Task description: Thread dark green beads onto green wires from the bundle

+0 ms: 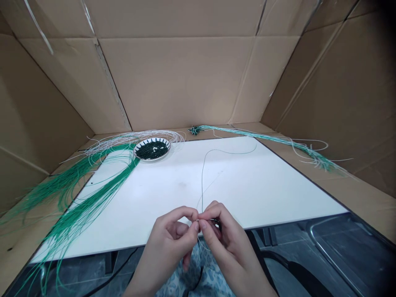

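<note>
A thin green cord (pixel 202 181) rises from between the left hand (pixel 165 235) and right hand (pixel 224 241), both pinching it at the fingertips, which keeps the fine end steady. Farther ahead-left, past the white board (pixel 148 202), lie a plate of dark beads (pixel 152 159) and loose green strands (pixel 83 206) — within easy reach.

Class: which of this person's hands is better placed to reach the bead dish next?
Probably the left hand: the dish lies on its side, farther from the right hand; both pinch the thin cord.
</note>
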### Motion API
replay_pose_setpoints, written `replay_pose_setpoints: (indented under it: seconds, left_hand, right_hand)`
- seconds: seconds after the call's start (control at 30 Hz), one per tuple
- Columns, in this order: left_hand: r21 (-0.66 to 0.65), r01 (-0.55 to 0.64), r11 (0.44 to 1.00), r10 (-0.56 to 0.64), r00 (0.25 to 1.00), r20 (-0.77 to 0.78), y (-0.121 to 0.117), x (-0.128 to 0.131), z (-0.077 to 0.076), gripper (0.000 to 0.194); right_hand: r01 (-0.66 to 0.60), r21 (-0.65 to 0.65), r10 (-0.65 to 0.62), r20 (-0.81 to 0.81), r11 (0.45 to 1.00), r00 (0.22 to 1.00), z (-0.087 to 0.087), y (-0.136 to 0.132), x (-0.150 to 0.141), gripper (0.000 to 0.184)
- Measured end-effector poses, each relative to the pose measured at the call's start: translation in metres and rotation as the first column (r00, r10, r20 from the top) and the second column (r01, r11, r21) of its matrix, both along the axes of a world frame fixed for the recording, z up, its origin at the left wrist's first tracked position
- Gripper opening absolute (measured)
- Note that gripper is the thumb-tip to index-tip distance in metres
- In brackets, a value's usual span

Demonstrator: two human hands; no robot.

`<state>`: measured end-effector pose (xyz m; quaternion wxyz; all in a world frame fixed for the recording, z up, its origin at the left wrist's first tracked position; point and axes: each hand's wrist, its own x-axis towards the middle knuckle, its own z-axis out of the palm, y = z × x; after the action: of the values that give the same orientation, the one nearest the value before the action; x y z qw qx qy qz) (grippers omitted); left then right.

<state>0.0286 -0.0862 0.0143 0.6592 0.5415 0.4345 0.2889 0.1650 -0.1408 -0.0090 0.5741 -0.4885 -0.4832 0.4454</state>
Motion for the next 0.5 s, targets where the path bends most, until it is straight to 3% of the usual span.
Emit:
replay_pose_setpoints:
  seconds: [0.27,0.5]
  left_hand:
    - [-0.018,0.023,1.000,-0.022,0.998,0.066,-0.001,0.002,-0.003,0.015]
    - [0.024,-0.014,1.000,0.010,0.988,0.156,0.010,0.006,-0.023,0.025]
  right_hand:
    - [-0.048,0.010,0.046,0.099,0.999,0.994,0.006,-0.001,0.006,0.021]
    - [0.022,-0.078,-0.007,0.178,0.997,0.984,0.002,0.004,0.007,0.018]
